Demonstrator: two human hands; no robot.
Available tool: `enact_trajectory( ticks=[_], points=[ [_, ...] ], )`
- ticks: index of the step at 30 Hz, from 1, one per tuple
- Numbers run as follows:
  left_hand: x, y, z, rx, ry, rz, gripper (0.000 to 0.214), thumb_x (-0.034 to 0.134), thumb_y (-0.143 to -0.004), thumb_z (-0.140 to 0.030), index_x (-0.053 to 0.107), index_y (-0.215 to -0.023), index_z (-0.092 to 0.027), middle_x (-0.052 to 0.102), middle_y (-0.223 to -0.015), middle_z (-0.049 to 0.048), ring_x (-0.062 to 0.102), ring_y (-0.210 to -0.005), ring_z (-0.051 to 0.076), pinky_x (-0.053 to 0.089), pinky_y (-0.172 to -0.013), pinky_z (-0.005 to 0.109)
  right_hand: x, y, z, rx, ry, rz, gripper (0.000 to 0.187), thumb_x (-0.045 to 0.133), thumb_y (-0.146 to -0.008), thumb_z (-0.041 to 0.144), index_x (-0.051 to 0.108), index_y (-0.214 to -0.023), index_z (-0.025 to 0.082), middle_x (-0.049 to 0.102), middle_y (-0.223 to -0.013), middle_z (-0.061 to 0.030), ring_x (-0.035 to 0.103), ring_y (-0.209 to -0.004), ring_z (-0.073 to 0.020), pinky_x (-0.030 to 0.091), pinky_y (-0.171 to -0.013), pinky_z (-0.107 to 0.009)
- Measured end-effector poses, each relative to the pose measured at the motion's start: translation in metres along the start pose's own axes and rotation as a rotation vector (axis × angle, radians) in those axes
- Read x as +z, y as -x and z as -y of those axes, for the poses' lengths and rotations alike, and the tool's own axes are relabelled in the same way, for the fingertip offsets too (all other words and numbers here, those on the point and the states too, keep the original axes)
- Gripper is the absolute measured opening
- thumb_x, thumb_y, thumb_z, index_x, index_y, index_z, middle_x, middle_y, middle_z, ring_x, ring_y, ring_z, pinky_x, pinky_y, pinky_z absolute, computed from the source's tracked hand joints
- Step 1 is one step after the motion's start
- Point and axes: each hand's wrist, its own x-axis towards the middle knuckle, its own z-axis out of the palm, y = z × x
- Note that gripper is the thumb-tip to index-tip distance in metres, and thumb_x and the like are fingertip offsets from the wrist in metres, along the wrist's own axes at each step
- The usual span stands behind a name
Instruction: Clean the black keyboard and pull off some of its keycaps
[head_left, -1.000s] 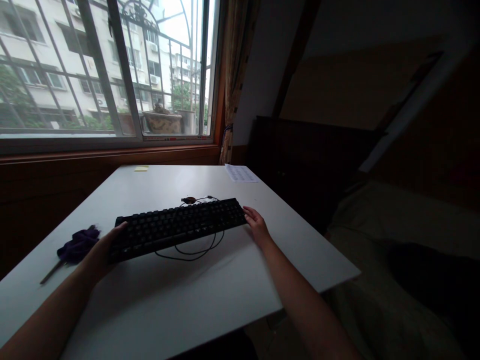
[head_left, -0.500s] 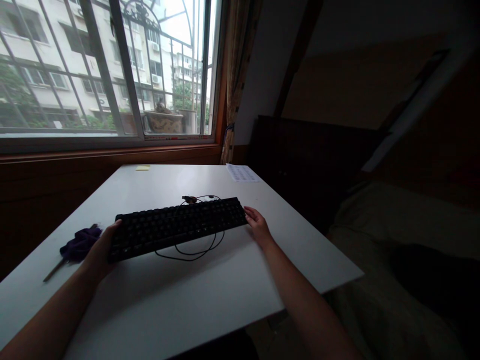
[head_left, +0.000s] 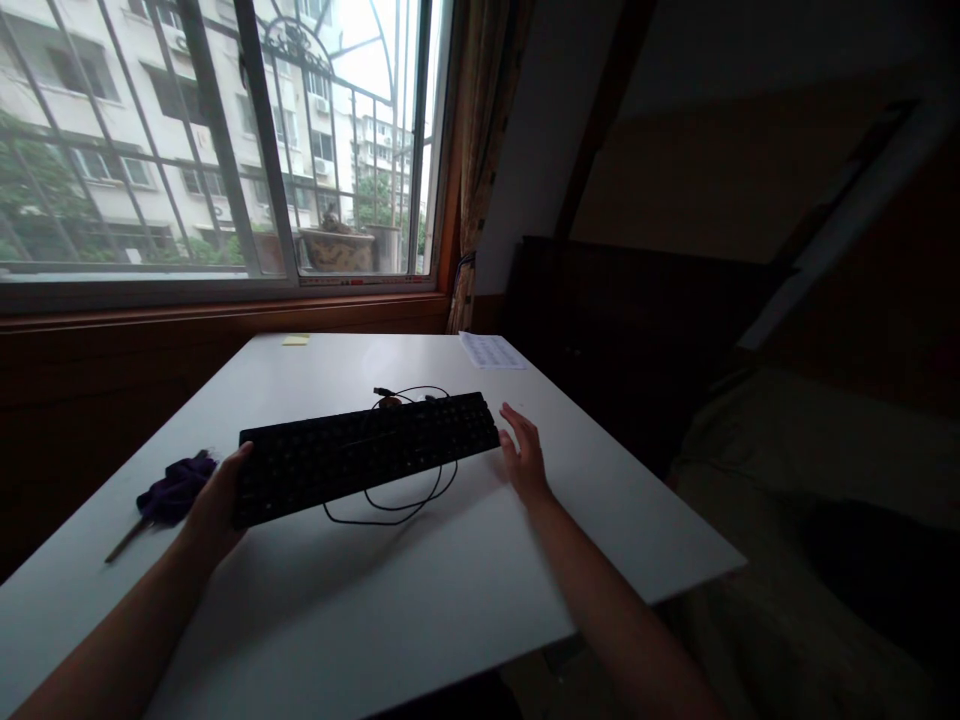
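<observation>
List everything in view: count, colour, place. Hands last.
table: 1, white, centre
keyboard: 1, black, over the table, tilted
cable: 1, black, loops showing beyond and nearer than the keyboard
plug: 1, dark, past keyboard's far edge
cloth-like bundle with stick: 1, purple, table's left
notepaper: 1, yellow, far left corner
printed sheets: exact count unclear, white, far right corner
window: 1, grey-framed, upper left
curtain: 1, brownish, right of window
left hand: 1, bare, gripping keyboard's left end
right hand: 1, bare, by keyboard's right end, contact unclear

Free near tabletop [head_left: 390, 590], keyboard [head_left: 367, 452] beyond
</observation>
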Motion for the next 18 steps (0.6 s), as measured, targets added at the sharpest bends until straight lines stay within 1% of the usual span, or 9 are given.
enact_trajectory(
  ticks=[2, 5, 8, 10, 11, 13, 16, 18],
  points=[
    [0.002, 0.002, 0.001, -0.045, 0.13, 0.0, 0.031, 0.054, -0.103, -0.032, 0.071, -0.12, -0.014, 0.078, -0.085, 0.0088, 0.079, -0.093, 0.033, 0.068, -0.075, 0.041, -0.002, 0.0, 0.011, -0.178, 0.129, 0.037, 0.045, 0.053, -0.103, 0.037, 0.06, -0.147, 0.029, 0.055, -0.158, -0.0061, 0.044, -0.149, -0.028, 0.033, -0.127, -0.056],
    [0.006, 0.005, 0.001, -0.043, 0.282, -0.047, 0.027, 0.065, -0.096, -0.026, 0.071, -0.121, -0.018, 0.079, -0.086, 0.0064, 0.079, -0.096, 0.033, 0.068, -0.077, 0.036, 0.001, 0.004, 0.031, -0.404, 0.28, 0.19, 0.06, 0.056, -0.104, 0.041, 0.043, -0.16, 0.026, 0.043, -0.167, -0.0101, 0.035, -0.156, -0.029, 0.034, -0.126, -0.056],
    [0.012, 0.008, 0.0, -0.014, 0.316, -0.06, 0.029, 0.07, -0.092, -0.027, 0.072, -0.12, -0.02, 0.08, -0.09, 0.008, 0.078, -0.102, 0.035, 0.068, -0.079, 0.036, 0.014, 0.009, 0.049, -0.625, 0.374, 0.35, 0.087, 0.066, -0.098, 0.05, 0.024, -0.169, 0.021, 0.035, -0.171, -0.015, 0.03, -0.16, -0.0302, 0.031, -0.129, -0.055],
    [0.016, 0.01, 0.0, -0.02, 0.356, -0.045, 0.031, 0.072, -0.09, -0.028, 0.073, -0.12, -0.019, 0.08, -0.093, 0.01, 0.077, -0.105, 0.039, 0.068, -0.081, 0.038, 0.025, 0.012, 0.06, -0.732, 0.405, 0.404, 0.095, 0.069, -0.097, 0.048, 0.016, -0.17, 0.019, 0.034, -0.171, -0.0164, 0.027, -0.161, -0.0294, 0.028, -0.13, -0.054],
    [0.017, 0.01, 0.001, -0.033, 0.377, -0.033, 0.031, 0.072, -0.09, -0.029, 0.073, -0.12, -0.019, 0.081, -0.094, 0.0105, 0.076, -0.106, 0.039, 0.068, -0.081, 0.039, 0.031, 0.012, 0.064, -0.767, 0.419, 0.421, 0.096, 0.069, -0.097, 0.045, 0.015, -0.17, 0.018, 0.033, -0.172, -0.0165, 0.025, -0.162, -0.0291, 0.027, -0.131, -0.054],
    [0.019, 0.011, 0.003, -0.066, 0.414, -0.006, 0.028, 0.069, -0.093, -0.029, 0.074, -0.118, -0.017, 0.081, -0.095, 0.011, 0.077, -0.104, 0.038, 0.069, -0.081, 0.04, 0.042, 0.01, 0.072, -0.797, 0.458, 0.438, 0.095, 0.071, -0.095, 0.038, 0.017, -0.17, 0.018, 0.03, -0.173, -0.0159, 0.02, -0.163, -0.0291, 0.026, -0.131, -0.055],
    [0.019, 0.011, 0.006, -0.092, 0.433, 0.039, 0.027, 0.064, -0.097, -0.028, 0.074, -0.118, -0.014, 0.081, -0.097, 0.0124, 0.08, -0.095, 0.034, 0.069, -0.077, 0.041, 0.053, 0.003, 0.085, -0.757, 0.54, 0.419, 0.093, 0.074, -0.091, 0.027, 0.024, -0.169, 0.019, 0.023, -0.175, -0.0148, 0.014, -0.164, -0.0323, 0.026, -0.13, -0.058],
    [0.019, 0.011, 0.007, -0.103, 0.416, 0.039, 0.028, 0.065, -0.097, -0.027, 0.074, -0.119, -0.012, 0.081, -0.096, 0.0128, 0.08, -0.089, 0.032, 0.069, -0.074, 0.041, 0.059, -0.002, 0.093, -0.71, 0.576, 0.377, 0.089, 0.07, -0.089, 0.017, 0.03, -0.168, 0.019, 0.022, -0.175, -0.0145, 0.012, -0.164, -0.0349, 0.027, -0.13, -0.06]
  ],
)
